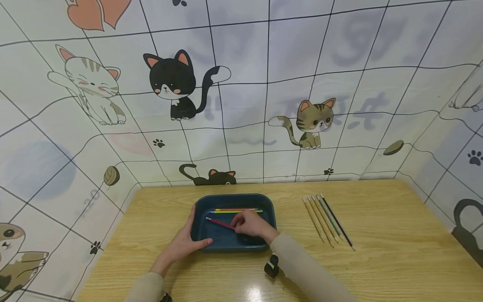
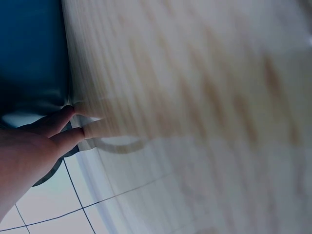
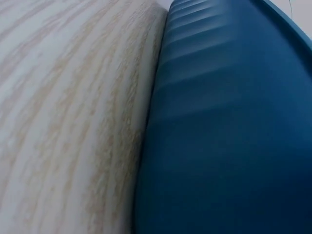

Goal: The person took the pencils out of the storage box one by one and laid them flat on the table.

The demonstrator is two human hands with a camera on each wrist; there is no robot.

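The beige right sleeve point(image 1: 307, 266) leads to the right hand point(image 1: 250, 223), pinching a magenta pencil point(image 1: 220, 223) inside the dark-blue tray point(image 1: 235, 248). The left hand point(image 1: 186, 240), spread wide, touches the tray's left end

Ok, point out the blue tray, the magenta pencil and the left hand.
Blue tray point(image 1: 225, 238), head view: bare inner floor.
Magenta pencil point(image 1: 220, 223), head view: middle of visible shaft.
Left hand point(image 1: 184, 241), head view: middle of hand.

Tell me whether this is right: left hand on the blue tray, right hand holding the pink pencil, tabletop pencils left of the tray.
One error: the head view shows the tabletop pencils lying right of the blue tray. Left hand on the tray, right hand holding the pink pencil: correct.
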